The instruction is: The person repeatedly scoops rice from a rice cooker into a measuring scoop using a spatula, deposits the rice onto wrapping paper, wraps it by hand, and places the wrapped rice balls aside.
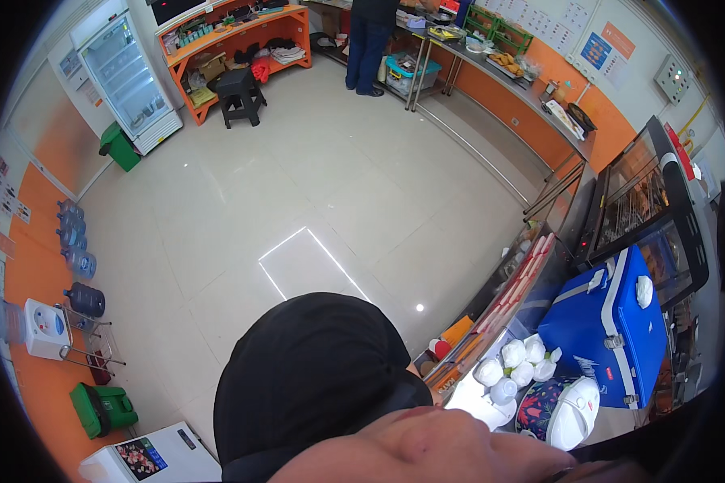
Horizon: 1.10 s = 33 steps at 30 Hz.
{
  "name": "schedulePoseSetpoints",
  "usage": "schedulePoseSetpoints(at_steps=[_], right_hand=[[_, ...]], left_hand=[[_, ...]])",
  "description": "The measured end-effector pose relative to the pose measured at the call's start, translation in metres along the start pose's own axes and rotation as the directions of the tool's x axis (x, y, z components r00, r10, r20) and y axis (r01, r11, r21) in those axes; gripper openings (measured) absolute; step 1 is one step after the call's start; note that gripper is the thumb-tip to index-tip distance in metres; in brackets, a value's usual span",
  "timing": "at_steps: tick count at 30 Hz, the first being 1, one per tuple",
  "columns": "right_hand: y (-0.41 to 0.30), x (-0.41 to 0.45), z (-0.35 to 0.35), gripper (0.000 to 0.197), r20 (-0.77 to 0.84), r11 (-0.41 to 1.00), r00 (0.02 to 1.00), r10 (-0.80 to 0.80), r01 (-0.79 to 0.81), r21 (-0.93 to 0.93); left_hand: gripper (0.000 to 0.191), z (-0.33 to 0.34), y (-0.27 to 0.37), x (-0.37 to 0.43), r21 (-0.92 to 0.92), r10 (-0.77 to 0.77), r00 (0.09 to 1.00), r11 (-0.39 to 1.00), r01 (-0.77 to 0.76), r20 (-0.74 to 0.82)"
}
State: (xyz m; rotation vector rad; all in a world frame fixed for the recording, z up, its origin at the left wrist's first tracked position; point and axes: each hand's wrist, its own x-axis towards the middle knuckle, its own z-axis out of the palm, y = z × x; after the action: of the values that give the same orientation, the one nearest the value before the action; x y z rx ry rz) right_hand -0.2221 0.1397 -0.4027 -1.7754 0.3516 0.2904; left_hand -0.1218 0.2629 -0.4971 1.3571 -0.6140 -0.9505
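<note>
Neither of my hands can be made out. Black cloth (pixel 314 374) and bare skin, close to the camera, fill the bottom of the view and hide what lies behind them. At the lower right, a counter carries several white wrapped bundles (pixel 522 362), a clear plastic cup or bottle (pixel 503 391) and a white-lidded container with a floral pattern (pixel 559 413). A large blue cooler box (pixel 604 332) with pale straps stands beyond them, beside a glass-fronted display warmer (pixel 640 181) with food inside.
A person (pixel 371 42) stands at the steel work table (pixel 483 54) far ahead. An orange shelf unit (pixel 235 36), black stool (pixel 238 90), glass-door refrigerator (pixel 127 78) and green bin (pixel 119 147) stand at the far left. Water bottles (pixel 80 262), a water dispenser (pixel 47 329) and another green bin (pixel 103 409) line the left wall.
</note>
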Motion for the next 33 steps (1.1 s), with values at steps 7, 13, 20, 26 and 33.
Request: schedulePoseSetpoints(at_steps=[7,13,20,26,33], right_hand=[[-0.008,-0.006,-0.002,0.011,-0.002,0.999,1.000,0.020,-0.020,-0.041],[-0.001,0.002,-0.014,0.009,0.041,1.000,0.999,0.014,-0.013,-0.023],[-0.012,-0.001,-0.011,0.009,0.032,1.000,0.999,0.024,-0.024,-0.001],[-0.009,-0.003,-0.012,0.009,0.034,1.000,0.999,0.017,-0.017,0.002],[-0.008,-0.001,-0.011,0.009,0.037,1.000,0.999,-0.004,0.004,0.020]], left_hand=[[0.036,0.004,0.011,0.012,-0.002,0.004,1.000,1.000,-0.004,0.027],[0.035,0.008,0.019,0.019,-0.033,0.019,1.000,0.999,-0.019,-0.008],[0.035,0.010,0.022,0.020,-0.046,0.025,1.000,0.999,-0.026,-0.013],[0.035,0.001,0.027,0.013,-0.047,0.015,1.000,0.999,-0.016,-0.026],[0.035,-0.016,0.033,0.000,-0.047,-0.011,0.999,0.999,0.009,-0.035]])
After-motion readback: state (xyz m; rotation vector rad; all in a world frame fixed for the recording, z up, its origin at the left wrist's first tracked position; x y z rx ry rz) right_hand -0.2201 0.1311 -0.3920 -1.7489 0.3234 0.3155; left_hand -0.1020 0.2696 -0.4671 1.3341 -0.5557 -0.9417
